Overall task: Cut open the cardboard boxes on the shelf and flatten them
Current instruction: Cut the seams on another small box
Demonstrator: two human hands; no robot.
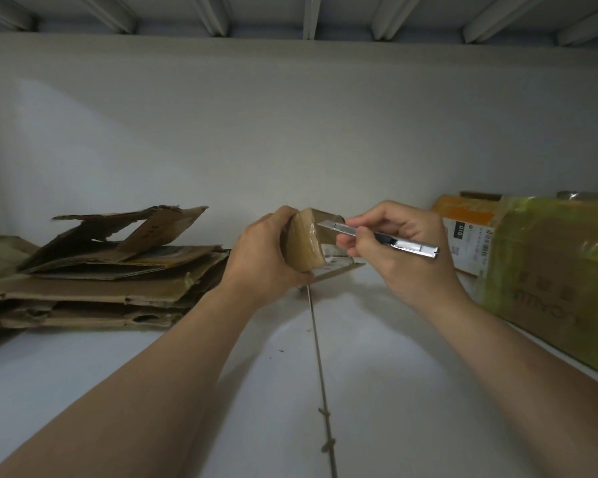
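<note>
My left hand [261, 253] grips a small taped cardboard box [304, 244] and holds it tilted just above the white shelf [377, 357], near its middle. A silver utility knife [387, 238] lies in the curled fingers of my right hand [397, 250]. Its blade tip touches the taped top edge of the small box. One loose flap of that box hangs down and rests on the shelf. Part of the box is hidden behind my left hand.
A stack of flattened cardboard [94, 270] lies at the left. At the right stand a large box wrapped in yellowish tape [553, 270] and, behind it, an orange and white box [470, 229]. A seam [320, 367] runs down the shelf. A white wall stands behind.
</note>
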